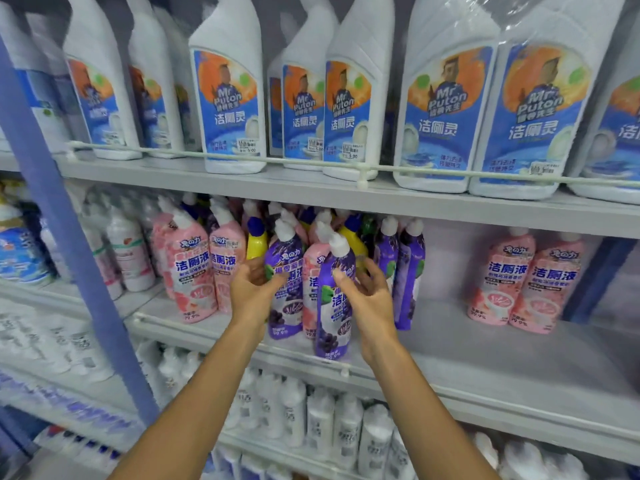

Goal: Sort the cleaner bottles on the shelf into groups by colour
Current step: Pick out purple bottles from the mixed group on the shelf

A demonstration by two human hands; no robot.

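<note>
Head view: at the middle shelf (485, 341)'s front edge, the right grip (369, 299) wraps a purple bottle (332, 317) at its waist. The left grip (252, 289) curls beside another purple bottle (285, 271); whether it clamps, I cannot tell. Likely full, fairly heavy and slick, so hold mid-body.

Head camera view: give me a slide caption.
Left hand grips the rear purple bottle, right hand the front purple bottle, amid unsorted pink bottles.

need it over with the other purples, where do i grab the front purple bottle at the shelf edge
Wrap the waist of the front purple bottle, below its tapered shoulder, coming from the front right where the right hand is. It is upright at the front of the shelf, with a pink bottle tight on its left.
</note>
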